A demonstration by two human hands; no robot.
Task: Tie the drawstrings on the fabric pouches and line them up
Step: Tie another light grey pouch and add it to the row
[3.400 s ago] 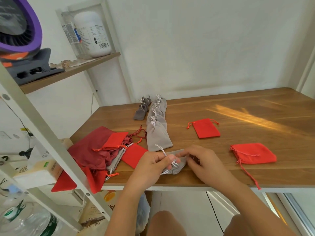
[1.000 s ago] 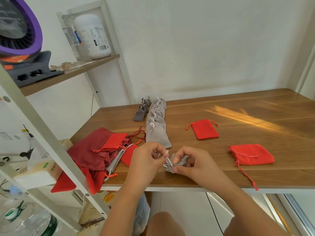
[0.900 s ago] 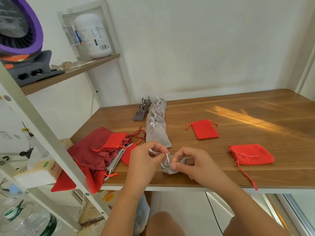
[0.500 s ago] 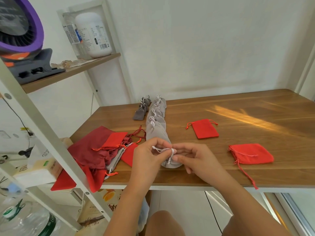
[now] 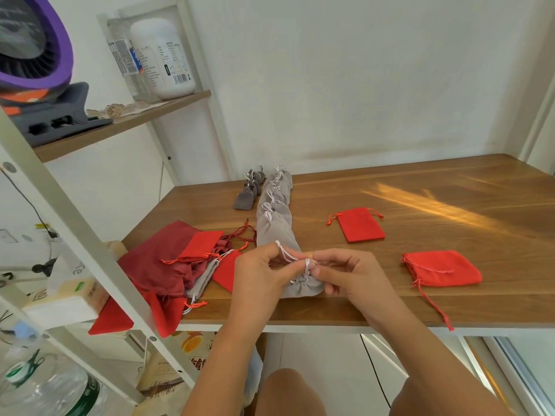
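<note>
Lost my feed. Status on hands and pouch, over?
Left hand and right hand each pinch the white drawstring. Grey pouch cinched, at near end of the grey row. Nothing blocking.

Wooden table (image 5: 450, 187), purple-rimmed fan (image 5: 30, 49) and white bottle (image 5: 163, 58) on a shelf (image 5: 120, 124), tissue box (image 5: 69, 298) below

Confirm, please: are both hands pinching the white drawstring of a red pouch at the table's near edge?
Not quite: the head view shows the pouch is grey, not red. The left hand and right hand do pinch its white drawstring at the table edge.
</note>
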